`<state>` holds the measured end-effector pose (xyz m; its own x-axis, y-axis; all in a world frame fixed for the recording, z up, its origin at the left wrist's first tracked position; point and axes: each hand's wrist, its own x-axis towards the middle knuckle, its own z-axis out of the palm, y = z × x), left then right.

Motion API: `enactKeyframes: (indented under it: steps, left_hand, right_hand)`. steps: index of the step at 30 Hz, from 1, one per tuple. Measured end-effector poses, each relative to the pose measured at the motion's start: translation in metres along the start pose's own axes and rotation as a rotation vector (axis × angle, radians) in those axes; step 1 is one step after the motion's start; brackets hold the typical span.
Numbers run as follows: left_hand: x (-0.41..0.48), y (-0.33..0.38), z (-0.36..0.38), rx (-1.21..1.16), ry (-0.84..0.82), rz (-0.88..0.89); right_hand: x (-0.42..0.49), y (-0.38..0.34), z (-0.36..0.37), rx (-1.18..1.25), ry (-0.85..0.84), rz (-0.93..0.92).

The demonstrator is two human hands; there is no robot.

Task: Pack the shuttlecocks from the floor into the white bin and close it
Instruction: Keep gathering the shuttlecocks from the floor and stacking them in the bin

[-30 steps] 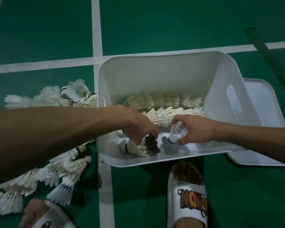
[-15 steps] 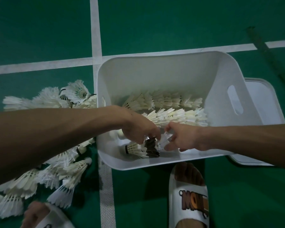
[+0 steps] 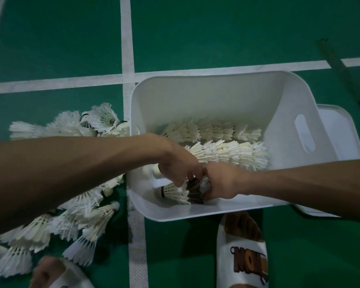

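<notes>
Head: left hand (image 3: 179, 163) curled on dark shuttlecock (image 3: 193, 193), right hand (image 3: 222, 183) on pale shuttlecock (image 3: 206, 181)

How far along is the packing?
Done: two nested rows lie in the white bin. In hand: the left hand grips a dark shuttlecock at the near wall while the right hand holds a white shuttlecock against it. Left: the floor pile beside the bin, then the lid, lying off to its right.
</notes>
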<state>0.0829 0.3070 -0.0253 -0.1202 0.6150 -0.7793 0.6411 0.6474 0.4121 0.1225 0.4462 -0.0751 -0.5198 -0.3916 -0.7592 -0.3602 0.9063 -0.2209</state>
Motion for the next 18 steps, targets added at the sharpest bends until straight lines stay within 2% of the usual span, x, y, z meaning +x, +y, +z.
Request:
enactKeyframes:
  steps: [7,12,15,18]
  left_hand:
    - [-0.001,-0.001,0.0,-0.007,-0.024,-0.003]
    - [-0.003,-0.002,0.004,-0.01,-0.003,-0.018]
    - [-0.008,0.002,0.003,-0.021,0.08,-0.025]
    - [-0.024,0.006,-0.004,-0.059,0.286,-0.034]
  right_hand:
    - [-0.01,0.011,-0.015,0.175,-0.039,-0.059]
    - [-0.03,0.02,-0.034,0.288,-0.127,0.03]
    - [-0.038,0.022,-0.044,0.202,-0.105,0.018]
    - [-0.045,0.017,-0.061,0.05,0.032,-0.034]
